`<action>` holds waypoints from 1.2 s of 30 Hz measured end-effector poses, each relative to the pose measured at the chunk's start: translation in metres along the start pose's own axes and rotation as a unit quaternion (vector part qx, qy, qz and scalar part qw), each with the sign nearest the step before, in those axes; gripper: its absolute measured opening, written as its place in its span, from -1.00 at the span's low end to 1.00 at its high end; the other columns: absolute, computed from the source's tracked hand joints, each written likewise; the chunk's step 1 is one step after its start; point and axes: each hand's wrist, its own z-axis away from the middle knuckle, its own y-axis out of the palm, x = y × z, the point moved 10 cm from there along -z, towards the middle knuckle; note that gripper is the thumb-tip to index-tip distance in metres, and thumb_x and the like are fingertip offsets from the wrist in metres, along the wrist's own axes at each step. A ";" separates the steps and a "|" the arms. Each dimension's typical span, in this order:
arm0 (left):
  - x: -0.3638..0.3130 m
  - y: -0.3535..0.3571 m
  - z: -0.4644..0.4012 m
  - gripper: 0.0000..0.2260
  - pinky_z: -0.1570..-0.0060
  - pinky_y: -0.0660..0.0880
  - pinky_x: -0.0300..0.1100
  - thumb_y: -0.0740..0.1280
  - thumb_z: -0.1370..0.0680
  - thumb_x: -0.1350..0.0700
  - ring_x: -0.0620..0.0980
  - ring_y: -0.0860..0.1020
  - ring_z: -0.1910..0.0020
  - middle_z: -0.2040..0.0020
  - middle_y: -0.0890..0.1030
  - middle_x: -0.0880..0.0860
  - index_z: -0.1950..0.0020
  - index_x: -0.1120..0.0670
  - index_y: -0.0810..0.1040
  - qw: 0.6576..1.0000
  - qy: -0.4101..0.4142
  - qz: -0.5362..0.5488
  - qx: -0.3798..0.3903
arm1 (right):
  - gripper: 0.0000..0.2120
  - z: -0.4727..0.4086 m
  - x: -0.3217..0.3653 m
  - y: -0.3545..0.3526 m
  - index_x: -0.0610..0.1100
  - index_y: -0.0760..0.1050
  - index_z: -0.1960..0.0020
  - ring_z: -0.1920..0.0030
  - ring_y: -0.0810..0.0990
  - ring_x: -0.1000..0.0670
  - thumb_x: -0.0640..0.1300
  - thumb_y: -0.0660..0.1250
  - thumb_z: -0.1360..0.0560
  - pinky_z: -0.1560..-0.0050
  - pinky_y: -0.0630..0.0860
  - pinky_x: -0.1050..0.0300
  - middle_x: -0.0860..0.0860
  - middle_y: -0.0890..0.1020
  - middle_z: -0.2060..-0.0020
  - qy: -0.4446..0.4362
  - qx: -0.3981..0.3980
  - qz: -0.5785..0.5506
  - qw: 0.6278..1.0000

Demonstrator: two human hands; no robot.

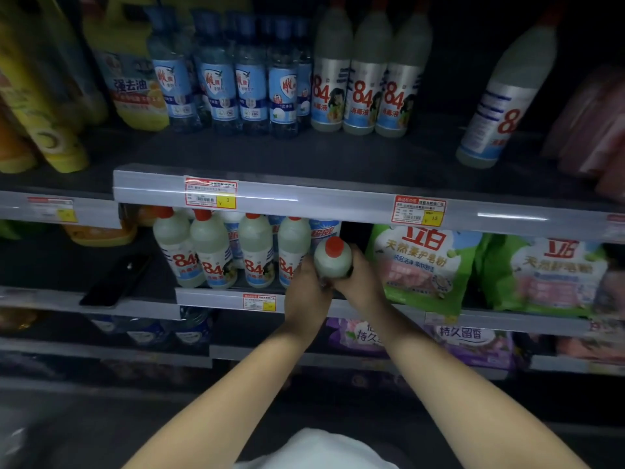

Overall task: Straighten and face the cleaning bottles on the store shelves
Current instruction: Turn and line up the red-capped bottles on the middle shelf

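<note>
Both hands, left (306, 286) and right (358, 279), are wrapped around a red-capped bottle (333, 262) at the middle shelf (209, 296) edge; it should be turned label-forward and aligned beside the 84 row (216, 255).

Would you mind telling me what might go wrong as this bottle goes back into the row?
The held bottle, gripped by the left hand and right hand, could knock the neighbouring 84 bottle. It may also catch the price rail above, or crush the green bag beside it.
</note>
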 end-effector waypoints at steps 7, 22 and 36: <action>-0.032 -0.042 0.012 -0.67 0.01 0.50 -0.09 0.33 -0.48 0.20 0.10 0.53 -0.09 -0.12 0.56 0.13 -0.23 0.12 0.42 0.999 0.029 -0.042 -0.013 | -0.40 0.024 0.059 -0.028 -0.08 0.43 -0.26 -0.15 0.53 0.05 -0.15 0.55 -0.27 -0.05 0.40 0.26 0.00 0.59 -0.15 -0.076 0.009 -0.003 0.997; -0.176 -0.159 0.037 -0.65 -0.04 0.30 -0.54 0.47 -0.38 0.16 -0.29 0.40 0.02 0.03 0.50 -0.11 -0.15 0.12 0.53 0.949 0.287 -0.034 -0.130 | -0.47 0.054 0.198 -0.116 0.23 0.43 -0.01 0.00 0.56 0.25 -0.10 0.58 -0.18 0.03 0.53 0.33 0.27 0.59 0.08 -0.188 0.002 -0.018 0.982; -0.229 -0.138 -0.026 -0.67 -0.01 0.29 -0.49 0.45 -0.40 0.14 -0.15 0.46 0.00 -0.03 0.60 0.07 -0.13 0.19 0.54 0.941 0.309 -0.008 -0.135 | -0.38 0.010 0.216 -0.173 -0.04 0.43 -0.25 -0.09 0.53 0.08 -0.15 0.55 -0.24 -0.04 0.56 0.10 0.08 0.59 -0.09 -0.206 -0.093 -0.006 0.974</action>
